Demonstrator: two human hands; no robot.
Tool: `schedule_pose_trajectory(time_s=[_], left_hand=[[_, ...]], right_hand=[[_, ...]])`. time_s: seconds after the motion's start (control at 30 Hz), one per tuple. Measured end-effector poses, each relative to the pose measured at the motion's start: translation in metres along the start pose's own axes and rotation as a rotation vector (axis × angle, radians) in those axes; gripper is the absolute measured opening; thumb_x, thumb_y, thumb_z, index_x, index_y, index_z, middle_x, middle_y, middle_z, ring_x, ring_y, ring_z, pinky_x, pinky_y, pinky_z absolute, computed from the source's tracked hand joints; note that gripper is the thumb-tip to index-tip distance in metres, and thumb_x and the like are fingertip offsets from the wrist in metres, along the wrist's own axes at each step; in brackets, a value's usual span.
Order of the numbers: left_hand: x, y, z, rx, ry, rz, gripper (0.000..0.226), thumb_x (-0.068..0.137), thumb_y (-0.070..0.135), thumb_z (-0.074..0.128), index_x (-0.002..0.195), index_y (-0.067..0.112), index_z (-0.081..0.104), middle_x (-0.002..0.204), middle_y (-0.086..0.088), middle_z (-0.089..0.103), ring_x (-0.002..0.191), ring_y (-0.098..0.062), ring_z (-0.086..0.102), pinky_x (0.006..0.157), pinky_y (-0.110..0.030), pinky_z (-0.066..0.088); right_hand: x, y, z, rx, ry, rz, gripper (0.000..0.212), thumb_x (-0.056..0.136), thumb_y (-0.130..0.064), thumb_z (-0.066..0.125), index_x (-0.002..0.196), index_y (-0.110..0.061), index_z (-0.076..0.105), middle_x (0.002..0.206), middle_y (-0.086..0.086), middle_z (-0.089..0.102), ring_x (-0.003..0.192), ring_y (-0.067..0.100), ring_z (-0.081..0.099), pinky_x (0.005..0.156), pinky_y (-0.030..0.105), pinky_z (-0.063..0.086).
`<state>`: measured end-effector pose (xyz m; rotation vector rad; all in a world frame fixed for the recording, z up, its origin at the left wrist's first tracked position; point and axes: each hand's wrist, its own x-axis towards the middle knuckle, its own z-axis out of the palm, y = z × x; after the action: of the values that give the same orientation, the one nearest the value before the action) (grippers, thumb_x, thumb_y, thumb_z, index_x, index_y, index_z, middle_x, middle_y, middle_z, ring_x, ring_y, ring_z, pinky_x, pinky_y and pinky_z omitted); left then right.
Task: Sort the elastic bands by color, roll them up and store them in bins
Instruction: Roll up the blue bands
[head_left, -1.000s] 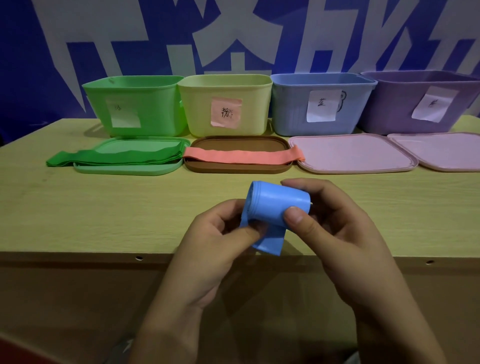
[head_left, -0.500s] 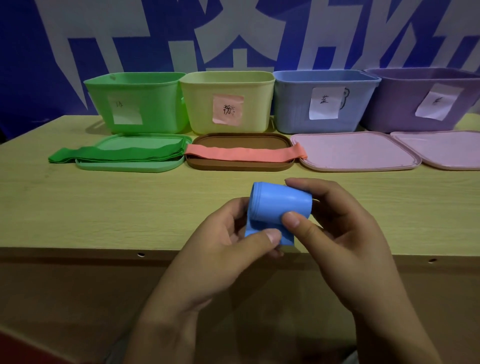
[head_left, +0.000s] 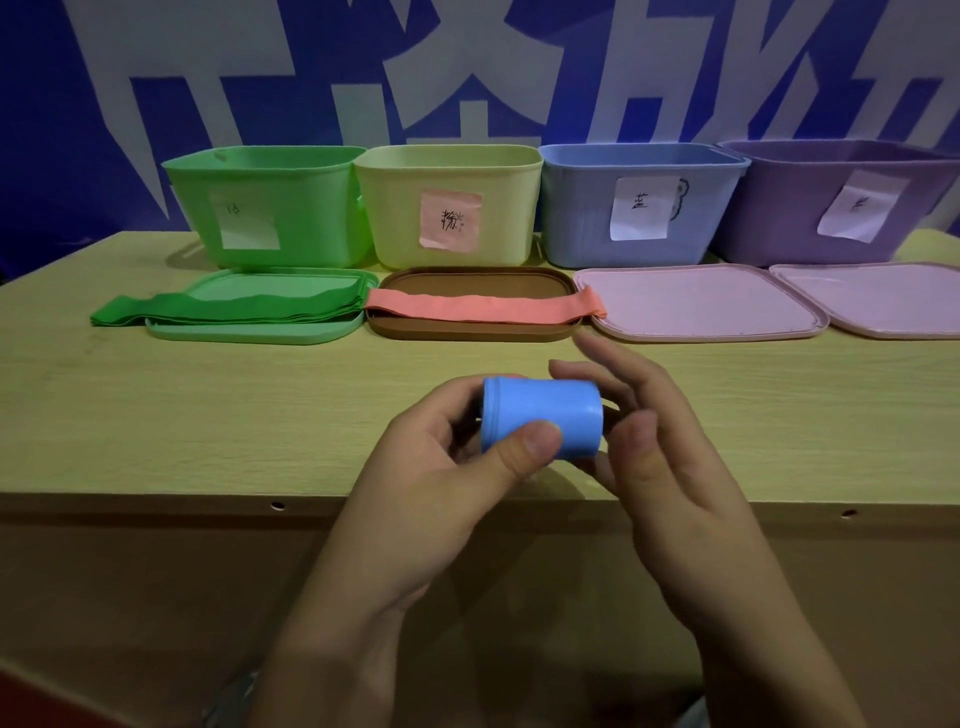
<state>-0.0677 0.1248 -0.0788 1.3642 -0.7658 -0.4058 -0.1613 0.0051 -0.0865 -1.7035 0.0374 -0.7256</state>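
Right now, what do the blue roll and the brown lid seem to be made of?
Blue roll: probably thin rubber or latex, matte; it curls in smooth layers. Brown lid: looks like moulded plastic, dull finish, with a rigid raised rim.

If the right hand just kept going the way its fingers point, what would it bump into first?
Probably the pink elastic band lying across the brown oval lid: the right hand has its fingers aimed forward and slightly left over bare table. Depth is hard to judge from this one view.

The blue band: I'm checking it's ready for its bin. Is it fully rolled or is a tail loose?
Fully rolled: the blue band is a tight cylinder with no tail hanging, pinched by the left hand.
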Motion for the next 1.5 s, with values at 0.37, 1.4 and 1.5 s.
schedule_pose_trajectory(time_s=[0.37,1.4,1.5], left_hand=[[-0.002,0.001,0.000,0.082,-0.110,0.074,0.043,0.071,0.015,0.070,0.109,0.034,0.062,0.108,0.006,0.065,0.096,-0.012,0.065,0.077,-0.019,0.051],[0.011,-0.001,0.027,0.251,0.244,0.241,0.046,0.077,0.055,0.046,0.074,0.010,0.055,0.062,-0.004,0.051,0.054,-0.011,0.045,0.048,-0.024,0.036],[0.008,-0.009,0.034,0.363,0.293,0.343,0.037,0.081,0.049,0.046,0.071,0.014,0.049,0.063,0.001,0.049,0.053,-0.005,0.043,0.048,-0.019,0.036]], right_hand=[[0.008,0.003,0.002,0.037,0.093,0.188,0.040,0.066,-0.058,0.055,0.083,-0.023,0.066,0.058,-0.008,0.054,0.050,0.002,0.045,0.047,0.016,0.038],[0.005,0.001,0.008,-0.120,0.135,-0.189,0.035,0.084,-0.062,0.047,0.107,-0.037,0.053,0.098,-0.018,0.057,0.088,0.004,0.058,0.066,0.017,0.047],[0.012,0.003,0.010,-0.154,0.234,-0.033,0.034,0.079,-0.066,0.035,0.082,-0.037,0.052,0.075,-0.013,0.056,0.059,0.002,0.052,0.050,0.018,0.041]])
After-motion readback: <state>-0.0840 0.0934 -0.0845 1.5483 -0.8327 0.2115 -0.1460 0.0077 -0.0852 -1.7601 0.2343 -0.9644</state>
